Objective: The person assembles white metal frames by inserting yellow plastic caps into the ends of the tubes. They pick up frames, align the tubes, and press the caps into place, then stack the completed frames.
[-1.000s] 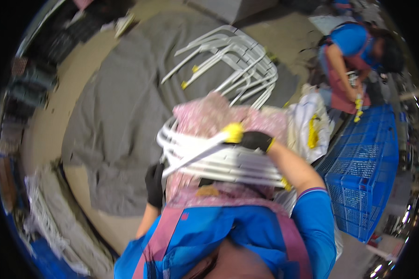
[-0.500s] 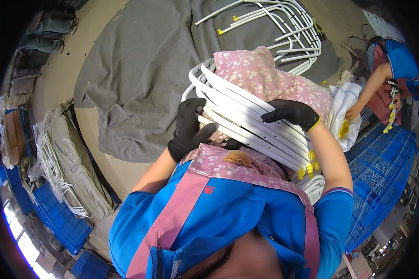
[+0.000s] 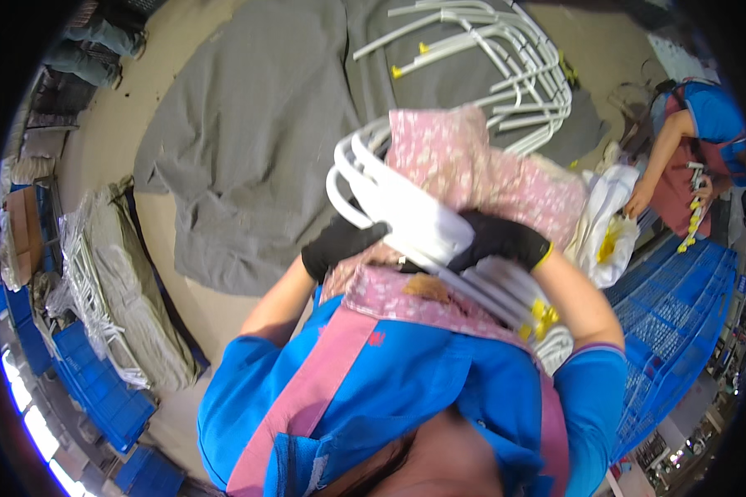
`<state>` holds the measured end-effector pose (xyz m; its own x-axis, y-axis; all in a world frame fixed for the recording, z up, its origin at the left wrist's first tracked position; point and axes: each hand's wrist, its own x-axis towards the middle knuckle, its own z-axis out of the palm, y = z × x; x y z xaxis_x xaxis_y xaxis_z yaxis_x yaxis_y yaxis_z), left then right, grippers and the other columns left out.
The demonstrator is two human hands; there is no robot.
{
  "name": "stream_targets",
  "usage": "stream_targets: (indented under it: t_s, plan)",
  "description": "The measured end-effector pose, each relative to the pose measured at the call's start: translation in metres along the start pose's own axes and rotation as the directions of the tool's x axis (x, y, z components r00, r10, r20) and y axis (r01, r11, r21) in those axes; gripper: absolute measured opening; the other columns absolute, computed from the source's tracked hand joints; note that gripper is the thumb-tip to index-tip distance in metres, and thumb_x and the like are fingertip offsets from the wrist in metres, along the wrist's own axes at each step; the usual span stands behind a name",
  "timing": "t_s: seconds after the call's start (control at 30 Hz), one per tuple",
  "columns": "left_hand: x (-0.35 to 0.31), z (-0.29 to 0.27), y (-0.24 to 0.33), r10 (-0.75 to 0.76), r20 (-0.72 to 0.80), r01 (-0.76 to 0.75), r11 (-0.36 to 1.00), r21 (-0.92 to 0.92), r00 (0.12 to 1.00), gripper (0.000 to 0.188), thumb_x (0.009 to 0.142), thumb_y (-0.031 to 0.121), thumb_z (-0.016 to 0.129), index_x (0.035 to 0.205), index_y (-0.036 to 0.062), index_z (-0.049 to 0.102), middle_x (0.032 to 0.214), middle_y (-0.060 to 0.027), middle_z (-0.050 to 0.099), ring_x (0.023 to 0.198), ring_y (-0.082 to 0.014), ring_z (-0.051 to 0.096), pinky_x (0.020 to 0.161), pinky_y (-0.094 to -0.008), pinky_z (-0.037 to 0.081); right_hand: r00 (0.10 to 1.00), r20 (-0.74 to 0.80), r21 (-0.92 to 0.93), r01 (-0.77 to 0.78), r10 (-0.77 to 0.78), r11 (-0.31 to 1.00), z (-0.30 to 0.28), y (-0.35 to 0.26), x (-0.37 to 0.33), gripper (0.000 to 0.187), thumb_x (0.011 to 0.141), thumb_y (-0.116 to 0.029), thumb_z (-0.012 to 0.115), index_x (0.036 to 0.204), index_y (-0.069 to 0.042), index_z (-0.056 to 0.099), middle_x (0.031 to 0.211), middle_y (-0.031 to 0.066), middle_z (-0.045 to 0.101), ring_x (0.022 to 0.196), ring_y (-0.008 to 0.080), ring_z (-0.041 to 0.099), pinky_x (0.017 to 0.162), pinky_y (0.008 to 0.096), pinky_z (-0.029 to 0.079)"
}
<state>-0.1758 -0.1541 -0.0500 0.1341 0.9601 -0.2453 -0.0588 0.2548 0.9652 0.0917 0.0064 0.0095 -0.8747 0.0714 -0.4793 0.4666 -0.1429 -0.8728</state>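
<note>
Across my lap lies a bundle of white bent metal tubes (image 3: 410, 217), with rounded bends at the far left. Yellow end caps (image 3: 544, 315) show at its near right end, smeared by motion. In a black glove, my left hand (image 3: 346, 245) grips the bundle's near-left side, thumb against the tubes. My right hand (image 3: 506, 242), also gloved in black, is closed on the right part of the bundle; its fingers are partly hidden and blurred. Beneath the tubes is pink floral cloth (image 3: 539, 189) over my legs.
More white bent tubes (image 3: 522, 79) lie on the grey blanket (image 3: 249, 141) ahead. To the right stand a white sack (image 3: 609, 195) with yellow pieces and a blue plastic crate (image 3: 675, 298). A co-worker (image 3: 709, 112) reaches toward the sack. Wrapped tubes (image 3: 95, 298) lie left.
My right hand has moved left and nearer to me along the bundle. The tubes have drawn closer together and blur with motion. My left hand has shifted slightly nearer to me.
</note>
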Motion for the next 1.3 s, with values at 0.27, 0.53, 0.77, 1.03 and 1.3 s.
stream_targets:
  t_s: [0.27,0.53,0.77,1.03,1.3]
  plan:
    - [0.026,0.017,0.07,0.243,0.007,-0.211,0.854,-0.475,0.97,0.093,0.085,0.033,0.077,0.155,0.0054,0.023,0.156,-0.0131,0.034,0.144,-0.0286,0.034,0.116,-0.0424,0.031,0.998,-0.025,0.062,0.057,-0.055,0.996,0.016,-0.055,-0.01,0.06,0.078,-0.025,0.083,0.128,-0.002,0.06,0.115,0.0119,0.069,0.104,0.0205,0.065,0.091,0.0345,0.052]
    - [0.095,0.057,0.163,0.633,0.123,-0.093,0.296,-0.95,0.764,0.095,0.076,0.04,0.077,0.151,0.0067,0.03,0.146,-0.0149,0.044,0.126,-0.0358,0.051,0.109,-0.0525,0.039,0.894,-0.191,-0.261,0.352,-0.405,0.899,0.027,-0.112,-0.059,0.077,0.078,-0.025,0.082,0.142,-0.002,0.045,0.125,0.0137,0.063,0.112,0.0222,0.062,0.095,0.0371,0.05]
    - [0.162,0.064,0.25,0.59,0.109,-0.132,0.35,-0.928,0.8,0.071,0.087,0.036,0.063,0.144,0.0011,0.038,0.117,-0.0123,0.059,0.103,-0.0261,0.059,0.098,-0.0442,0.049,0.803,-0.512,-0.173,0.251,-0.305,0.952,0.036,-0.105,-0.124,0.083,0.074,-0.02,0.087,0.143,-0.002,0.044,0.123,0.0109,0.064,0.111,0.0194,0.061,0.096,0.036,0.05]
    - [0.229,0.056,0.36,0.509,0.478,0.112,0.592,-0.798,0.715,0.063,0.089,0.038,0.061,0.131,-0.0066,0.048,0.096,-0.0135,0.063,0.086,-0.0262,0.064,0.081,-0.039,0.054,0.476,-0.618,-0.479,0.402,-0.625,0.78,0.018,-0.134,-0.056,0.049,0.084,-0.025,0.079,0.119,0.002,0.058,0.098,0.0135,0.07,0.085,0.0218,0.07,0.077,0.0375,0.057]
    - [0.132,0.015,0.294,0.251,0.783,0.27,0.843,-0.466,0.569,0.063,0.081,0.008,0.064,0.139,-0.0066,0.044,0.121,-0.0287,0.062,0.105,-0.0377,0.066,0.097,-0.0475,0.052,0.516,-0.531,0.595,0.792,-0.672,0.138,-0.037,-0.097,-0.029,0.108,0.079,-0.091,0.024,0.149,-0.01,0.039,0.136,0.0148,0.058,0.124,0.0351,0.055,0.102,0.0617,0.042]
